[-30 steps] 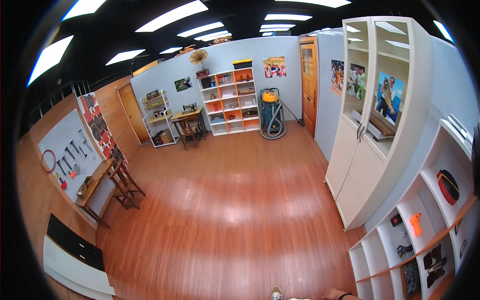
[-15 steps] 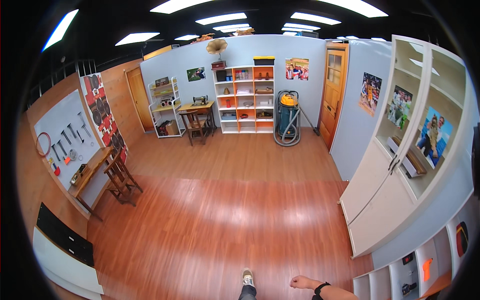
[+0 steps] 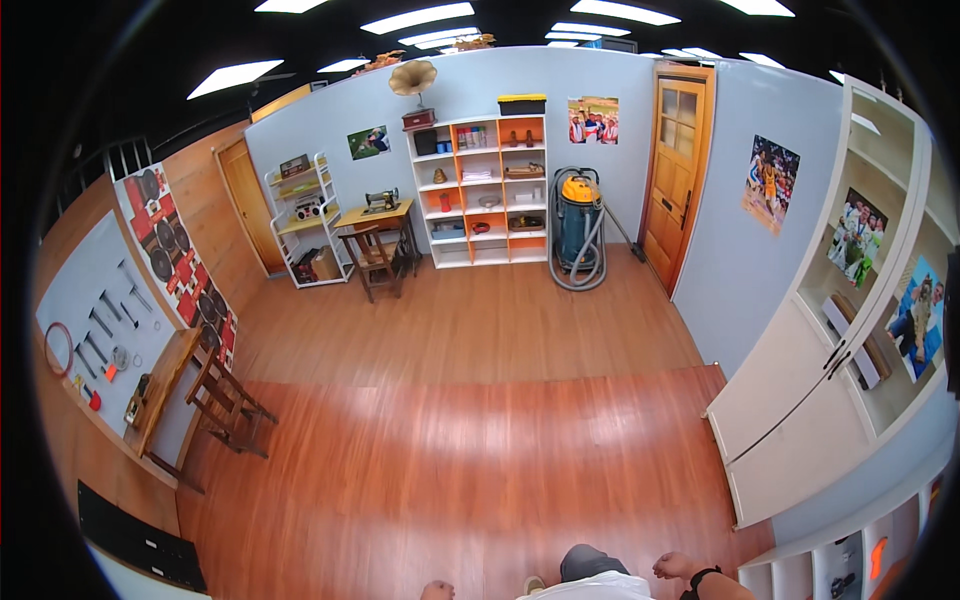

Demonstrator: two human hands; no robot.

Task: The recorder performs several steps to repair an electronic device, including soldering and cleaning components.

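My right hand (image 3: 677,566), with a dark band (image 3: 706,576) on its wrist, hangs at the lower edge, right of my body. Its fingers are curled in with nothing visible in them. Of my left hand (image 3: 437,590) only the top shows at the lower edge; its fingers are mostly cut off. Neither hand touches anything I can see. Nearest to the right hand is a low white shelf (image 3: 793,575) in the lower right corner, holding an orange tool (image 3: 878,558). Between the hands are my bent knee (image 3: 585,562) in dark trousers and part of a shoe (image 3: 534,583).
Reddish wood floor (image 3: 450,470) stretches ahead. A tall cream cabinet (image 3: 790,440) lines the right. At the back stand a blue-yellow vacuum cleaner (image 3: 578,235), a cubby shelf (image 3: 478,258), a sewing-machine table (image 3: 375,214) and a door (image 3: 672,180). A wooden chair (image 3: 230,405) and bench (image 3: 165,390) are left.
The room has come closer and the view has shifted as I moved forward. My left hand has come into view at the lower edge; my right hand now appears farther right.
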